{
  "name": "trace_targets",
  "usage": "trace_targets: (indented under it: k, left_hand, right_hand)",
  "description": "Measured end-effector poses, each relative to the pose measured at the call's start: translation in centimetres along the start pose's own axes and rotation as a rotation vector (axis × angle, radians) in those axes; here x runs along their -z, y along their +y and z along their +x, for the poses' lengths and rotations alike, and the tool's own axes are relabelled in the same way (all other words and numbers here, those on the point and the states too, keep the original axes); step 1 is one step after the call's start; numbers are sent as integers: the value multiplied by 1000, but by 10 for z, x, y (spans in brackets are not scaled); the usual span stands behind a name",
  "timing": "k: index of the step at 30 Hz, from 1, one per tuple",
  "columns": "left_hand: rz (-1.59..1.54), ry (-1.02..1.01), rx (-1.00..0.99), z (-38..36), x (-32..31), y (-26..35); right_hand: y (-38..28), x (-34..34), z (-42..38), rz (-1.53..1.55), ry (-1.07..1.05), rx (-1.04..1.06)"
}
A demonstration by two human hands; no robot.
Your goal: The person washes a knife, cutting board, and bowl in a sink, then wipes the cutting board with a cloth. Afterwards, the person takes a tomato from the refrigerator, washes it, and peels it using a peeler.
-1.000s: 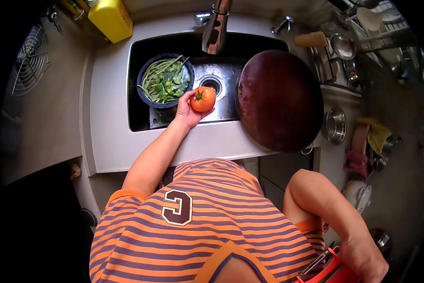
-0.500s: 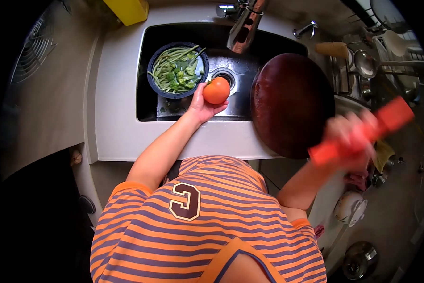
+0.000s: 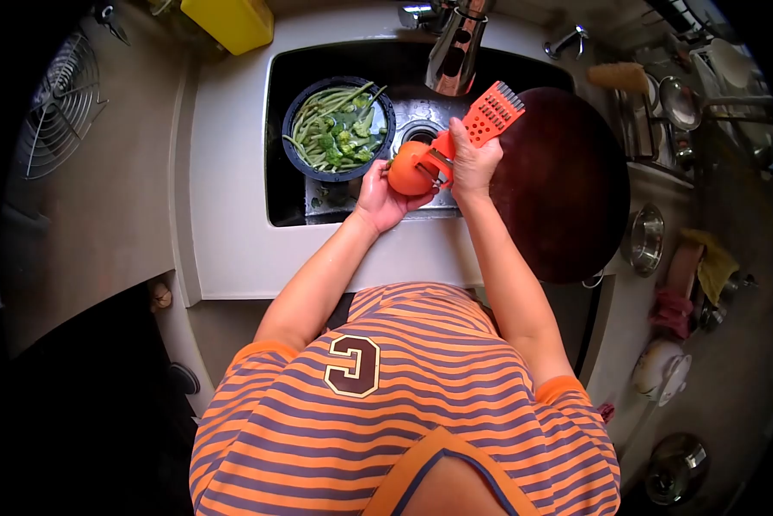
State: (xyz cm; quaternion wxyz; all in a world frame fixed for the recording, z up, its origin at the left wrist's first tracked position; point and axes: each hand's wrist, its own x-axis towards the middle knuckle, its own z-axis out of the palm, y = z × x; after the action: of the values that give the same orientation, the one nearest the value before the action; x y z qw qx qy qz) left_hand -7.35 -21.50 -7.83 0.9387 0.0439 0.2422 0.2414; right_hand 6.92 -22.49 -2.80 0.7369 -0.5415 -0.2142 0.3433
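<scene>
My left hand (image 3: 383, 199) is closed round a tomato (image 3: 410, 169), holding it over the sink (image 3: 331, 206). In my right hand (image 3: 474, 163) is an orange-red peeler (image 3: 490, 116) with a slotted, toothed grater end pointing up and away. Its blade end lies right at the tomato's right side. Just left of the tomato, a dark round bowl (image 3: 292, 153) in the sink holds green beans (image 3: 339, 96) and broccoli pieces in water.
A large dark round board (image 3: 563, 185) covers the sink's right end and overhangs the counter (image 3: 232, 245). The faucet (image 3: 455, 56) hangs over the sink's back. At right stand utensils and a ladle (image 3: 680, 103); a yellow container (image 3: 227, 21) is at back left.
My right hand has swung in from the far right with the peeler and brought it to the tomato. My left hand still holds the tomato above the sink.
</scene>
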Motion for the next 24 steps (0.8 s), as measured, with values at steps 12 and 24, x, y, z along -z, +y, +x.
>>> trace_targets:
  k: [12, 24]
  left_hand:
    - [498, -10, -187, -30, -16, 11]
    - [635, -55, -354, -67, -33, 15]
  right_hand:
    - [0, -24, -23, -86, -15, 39]
    - [0, 9, 34, -440, 89, 235]
